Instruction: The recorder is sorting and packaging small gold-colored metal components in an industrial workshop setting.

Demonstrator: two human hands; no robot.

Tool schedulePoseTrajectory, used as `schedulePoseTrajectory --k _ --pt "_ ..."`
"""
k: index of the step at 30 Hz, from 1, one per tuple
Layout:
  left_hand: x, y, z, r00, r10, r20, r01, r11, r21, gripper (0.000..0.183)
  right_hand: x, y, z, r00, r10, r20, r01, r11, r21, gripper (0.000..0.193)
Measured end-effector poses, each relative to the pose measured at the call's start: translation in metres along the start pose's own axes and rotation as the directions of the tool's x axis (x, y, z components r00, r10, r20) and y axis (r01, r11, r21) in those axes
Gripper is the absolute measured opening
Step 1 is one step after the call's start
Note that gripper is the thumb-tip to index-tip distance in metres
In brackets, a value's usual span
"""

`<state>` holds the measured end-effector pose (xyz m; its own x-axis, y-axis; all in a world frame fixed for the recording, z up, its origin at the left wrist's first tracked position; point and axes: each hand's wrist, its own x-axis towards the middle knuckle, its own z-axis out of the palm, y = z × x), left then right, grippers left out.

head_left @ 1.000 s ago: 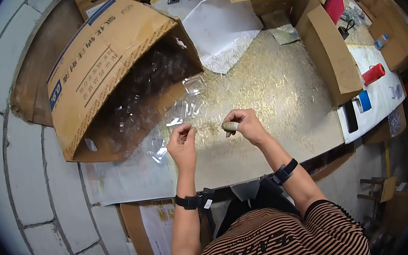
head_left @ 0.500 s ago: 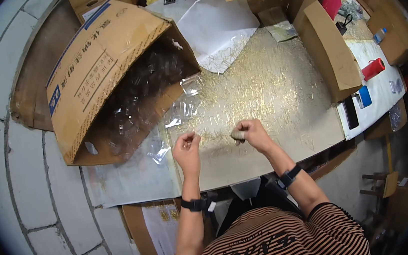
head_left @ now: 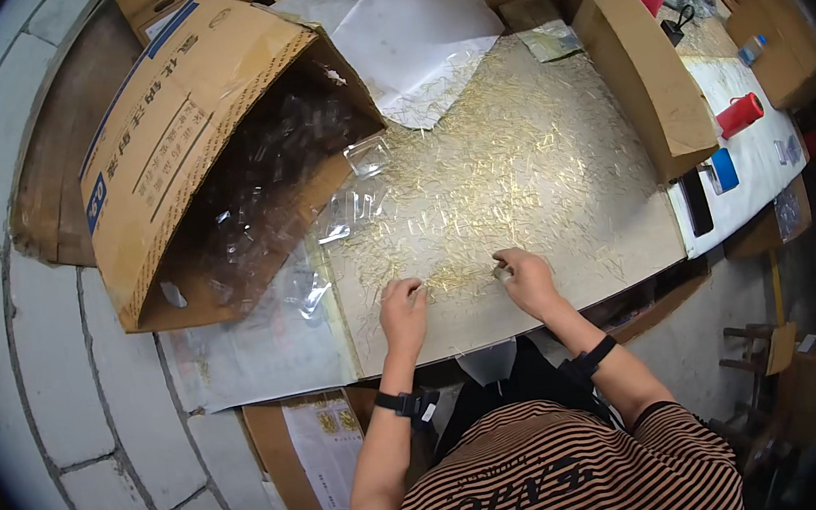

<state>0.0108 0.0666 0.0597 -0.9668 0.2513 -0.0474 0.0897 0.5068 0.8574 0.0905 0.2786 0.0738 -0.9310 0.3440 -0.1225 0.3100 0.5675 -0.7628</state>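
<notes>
Thin gold-coloured metal pins (head_left: 510, 178) lie scattered thickly over a beige board (head_left: 573, 287) on the table. Low over the near part of this spread, my left hand (head_left: 404, 314) has its thumb and fingers drawn together. To its right, across a small gap, my right hand (head_left: 532, 283) is also pinched, with a dull greenish wrap on a fingertip. Whatever either hand pinches is too small to make out. Beyond my left hand, a few clear plastic boxes (head_left: 334, 225) rest at the board's left side.
A large cardboard carton (head_left: 190, 109) lies open on the left, full of clear plastic boxes (head_left: 278, 169). White paper (head_left: 414, 43) lies at the back. A cardboard wall (head_left: 654, 76) borders the right, beyond which sit a black phone (head_left: 697, 202) and a red cylinder (head_left: 740, 115).
Both my hands have shifted to the right over the pins, the left one also slightly nearer me. The fingers stay pinched. The whole view has moved a little.
</notes>
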Motion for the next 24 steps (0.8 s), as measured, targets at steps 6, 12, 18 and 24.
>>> schedulePoseTrajectory --k 6,12,18,24 --pt "0.015 0.011 0.033 0.96 0.174 0.217 -0.255 0.864 0.434 0.016 0.011 -0.005 0.03 0.975 -0.219 0.038 0.22 0.929 -0.299 0.022" --pt "0.014 0.057 0.007 0.941 0.331 0.064 -0.336 0.938 0.083 0.012 -0.003 -0.02 -0.011 0.969 -0.248 0.016 0.246 0.966 0.086 0.025" --pt "0.014 0.03 0.009 0.953 0.294 0.077 -0.299 0.952 0.068 0.011 -0.014 0.01 -0.022 0.965 -0.249 0.087 0.23 0.956 0.18 0.041" --pt "0.008 0.03 -0.001 0.997 -0.075 0.016 0.076 0.946 -0.316 0.006 -0.046 0.119 -0.072 0.744 0.094 -0.662 -0.191 0.979 -0.076 0.056"
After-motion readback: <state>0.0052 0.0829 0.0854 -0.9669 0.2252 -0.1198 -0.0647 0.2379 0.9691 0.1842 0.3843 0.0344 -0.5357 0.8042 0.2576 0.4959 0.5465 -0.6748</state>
